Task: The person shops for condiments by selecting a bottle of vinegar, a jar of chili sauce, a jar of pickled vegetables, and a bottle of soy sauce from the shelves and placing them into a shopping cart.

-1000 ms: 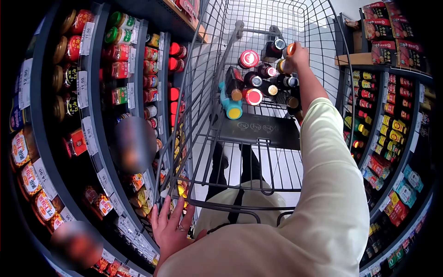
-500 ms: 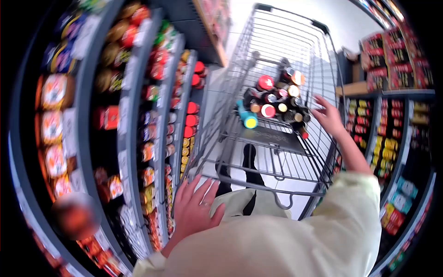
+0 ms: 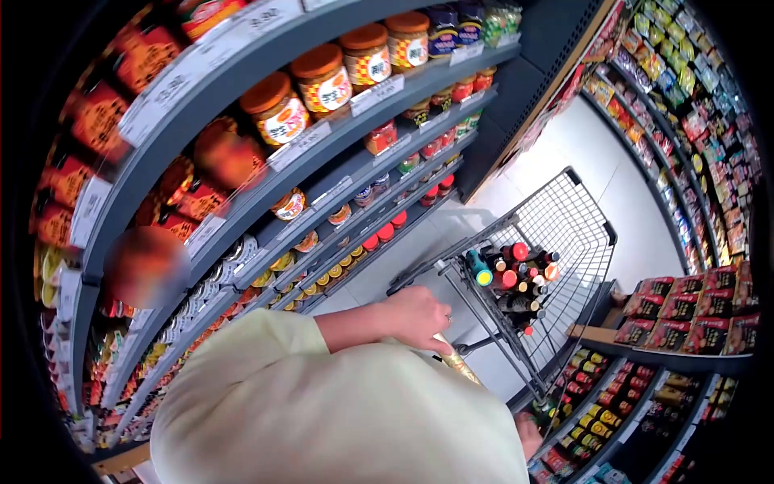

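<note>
Left hand (image 3: 415,317) curls on the patterned handlebar (image 3: 461,369) at the near end of the cart (image 3: 574,177)! Right hand (image 3: 528,436), partly hidden beside the cart: can't tell its grip. Bottles (image 3: 518,305) cluster inside. Cart handling looks in hand; steady steering calls for both hands secure.

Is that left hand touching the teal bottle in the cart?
Apart: the head view shows a gap, with floor visible, between the left hand and the teal bottle.
</note>
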Demonstrator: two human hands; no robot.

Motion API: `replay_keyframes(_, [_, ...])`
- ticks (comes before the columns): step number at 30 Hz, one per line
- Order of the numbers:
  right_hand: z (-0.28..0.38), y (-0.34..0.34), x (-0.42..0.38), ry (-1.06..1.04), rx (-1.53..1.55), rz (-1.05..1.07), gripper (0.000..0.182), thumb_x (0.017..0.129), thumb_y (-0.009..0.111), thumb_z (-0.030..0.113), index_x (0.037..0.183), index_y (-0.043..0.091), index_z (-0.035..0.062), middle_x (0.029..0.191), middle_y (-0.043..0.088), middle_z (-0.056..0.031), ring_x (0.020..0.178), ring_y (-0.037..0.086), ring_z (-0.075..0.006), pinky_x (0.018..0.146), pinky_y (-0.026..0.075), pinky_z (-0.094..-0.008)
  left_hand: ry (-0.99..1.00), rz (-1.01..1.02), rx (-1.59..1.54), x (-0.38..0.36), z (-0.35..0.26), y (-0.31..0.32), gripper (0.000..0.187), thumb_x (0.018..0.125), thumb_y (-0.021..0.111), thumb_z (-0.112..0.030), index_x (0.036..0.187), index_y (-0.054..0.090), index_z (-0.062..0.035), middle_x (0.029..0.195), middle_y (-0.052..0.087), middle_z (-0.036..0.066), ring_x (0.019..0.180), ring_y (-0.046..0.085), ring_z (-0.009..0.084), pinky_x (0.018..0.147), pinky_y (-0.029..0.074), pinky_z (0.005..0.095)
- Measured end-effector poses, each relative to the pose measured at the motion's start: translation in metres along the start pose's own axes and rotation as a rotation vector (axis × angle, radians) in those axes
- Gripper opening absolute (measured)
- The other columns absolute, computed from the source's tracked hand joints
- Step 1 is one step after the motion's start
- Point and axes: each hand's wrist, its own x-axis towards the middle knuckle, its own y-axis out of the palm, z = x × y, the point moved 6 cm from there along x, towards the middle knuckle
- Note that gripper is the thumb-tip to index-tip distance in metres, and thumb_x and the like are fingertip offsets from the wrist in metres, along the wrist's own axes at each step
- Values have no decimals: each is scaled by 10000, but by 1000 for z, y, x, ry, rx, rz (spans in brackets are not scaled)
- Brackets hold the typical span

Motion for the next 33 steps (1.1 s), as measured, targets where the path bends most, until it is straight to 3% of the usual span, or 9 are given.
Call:
replay_keyframes(1, [-4, 18, -22, 683, 107, -16, 264, 799, 628, 162, 1020, 667, 23, 814, 641, -158, 681, 631, -347, 641, 526, -434, 42, 44, 25, -3, -3, 0, 496, 827, 618, -569, 777, 680, -79, 784, 604, 68, 696, 649, 286, 604, 500, 418])
replay_keyframes(5, [-17, 26, -41, 735, 130, -17, 251, 791, 649, 201, 993, 661, 52, 841, 644, -155, 702, 648, -329, 613, 517, -430, 71, 83, 24, -6, 3, 2, 492, 812, 628, -573, 771, 690, -87, 806, 610, 58, 738, 651, 281, 694, 505, 417])
replay_keyframes(7, [-23, 30, -46, 722, 94, -28, 230, 787, 645, 188, 973, 658, 52, 814, 633, -147, 682, 639, -327, 591, 504, -432, 129, -6, 118, -15, 7, -11, 329, 797, 655, -430, 787, 703, -105, 789, 626, 55, 757, 653, 257, 863, 483, 401])
replay_keyframes(8, [-25, 32, -48, 717, 79, -29, 220, 785, 643, 181, 964, 656, 52, 801, 628, -143, 672, 634, -326, 580, 498, -432, 128, -11, 120, -17, 15, -10, 329, 797, 655, -430, 787, 703, -105, 789, 626, 55, 757, 653, 257, 863, 483, 401])
replay_keyframes(11, [-33, 36, -47, 702, 45, -43, 189, 780, 638, 161, 935, 652, 53, 761, 613, -131, 641, 621, -322, 547, 479, -434, 154, -87, 257, -17, 28, -6, 171, 688, 648, -189, 836, 712, -133, 666, 633, 38, 746, 658, 223, 1010, 415, 387])
replay_keyframes(18, [-66, 29, -40, 708, -51, -148, 140, 735, 644, 150, 854, 629, 77, 701, 591, -109, 601, 605, -324, 504, 465, -427, 108, -72, 250, 25, 35, -10, 140, 652, 674, -170, 790, 689, -157, 606, 604, 44, 699, 651, 226, 1000, 414, 416])
replay_keyframes(21, [-80, 7, -21, 774, -74, -122, 292, 613, 711, 166, 886, 649, 79, 742, 614, -98, 647, 614, -328, 565, 504, -417, 114, -161, 223, 45, 38, -13, 153, 644, 671, -144, 795, 694, -157, 605, 592, 46, 681, 639, 234, 971, 437, 418])
replay_keyframes(24, [-96, -3, -13, 794, -88, -175, 280, 630, 728, 175, 892, 673, 94, 771, 646, -72, 666, 637, -291, 586, 517, -392, 108, -273, 247, 63, 41, -19, 131, 659, 667, -122, 779, 702, -160, 611, 587, 39, 672, 624, 233, 956, 448, 401])
replay_keyframes(33, [-150, -4, -3, 879, -62, -155, 202, 642, 751, 214, 779, 639, 118, 711, 628, -67, 643, 629, -290, 578, 506, -400, 149, -265, 237, 119, 51, -40, 157, 735, 633, -107, 858, 722, -142, 637, 630, 42, 719, 648, 234, 955, 448, 389])
